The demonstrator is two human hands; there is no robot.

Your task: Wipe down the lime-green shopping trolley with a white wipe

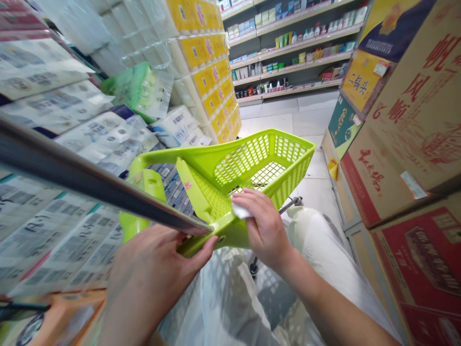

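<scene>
A lime-green plastic shopping cart basket (197, 162) with lattice walls sits tilted in front of me. My left hand (154, 269) is closed round its near edge, thumb on the outer face, beside the end of a shiny metal pole (101, 183). That pole crosses from the left and meets the cart's near corner. A small folded white wipe (240, 210) is pinched in my right hand (264, 226), at the near rim of the basket. Whether it is paper or cloth I cannot tell. Through the lattice the basket floor shows.
Stacked tissue packs (90, 129) rise on the left, with yellow-sided packs (207, 53) behind. Cardboard cartons (406, 120) line the right. Shelves of bottles (291, 41) stand at the back beyond the tiled floor (270, 122). My light-trousered legs (317, 240) are close under the cart.
</scene>
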